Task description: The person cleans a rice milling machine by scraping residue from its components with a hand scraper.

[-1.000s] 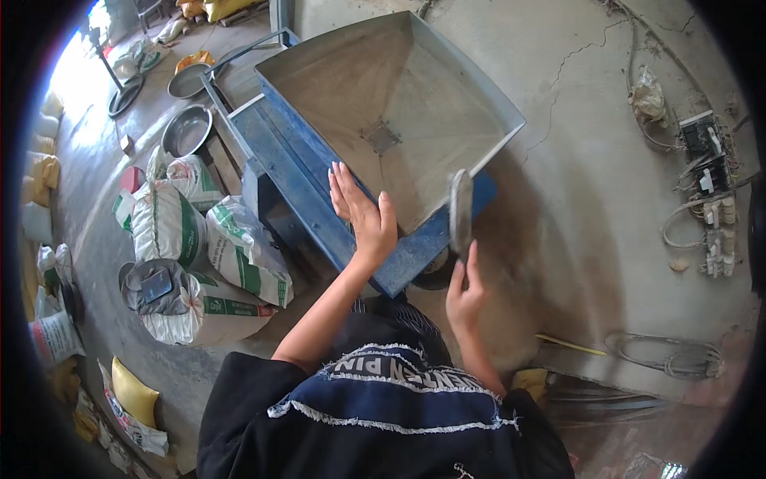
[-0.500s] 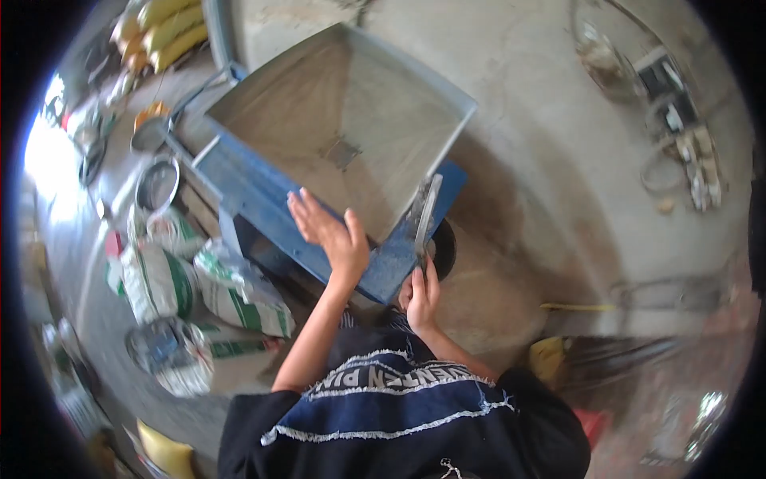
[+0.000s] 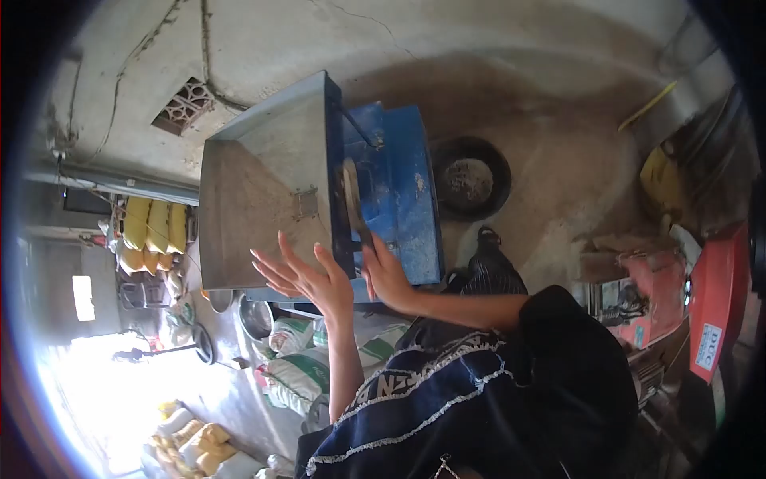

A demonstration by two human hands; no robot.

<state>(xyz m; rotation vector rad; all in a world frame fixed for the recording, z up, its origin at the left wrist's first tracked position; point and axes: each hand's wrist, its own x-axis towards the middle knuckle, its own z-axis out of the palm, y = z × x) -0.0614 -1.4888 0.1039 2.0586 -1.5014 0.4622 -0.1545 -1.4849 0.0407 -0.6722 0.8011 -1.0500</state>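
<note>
A hand brush (image 3: 349, 188) with a long pale head and a dark handle is in my right hand (image 3: 388, 275), whose fingers are wrapped round the handle. It lies along the near side of a wide square metal hopper (image 3: 247, 191), overlapping its rim in this view. The hopper has sloping, dusty inner walls and a small square opening at the bottom. It sits on a blue machine (image 3: 412, 188). My left hand (image 3: 311, 283) hovers by the hopper's lower corner, fingers spread and holding nothing.
On the floor beside the machine stands a black round tub (image 3: 500, 180) with pale material inside. White-green sacks (image 3: 299, 375) and a metal basin (image 3: 257, 318) lie below the hopper. Yellow sacks (image 3: 157, 225) are stacked at left. A red machine (image 3: 718, 299) stands at right.
The view has swung round, bringing the black tub and red machine into sight. Both hands are now closer together, the brush still in my right hand and my left hand still open.
</note>
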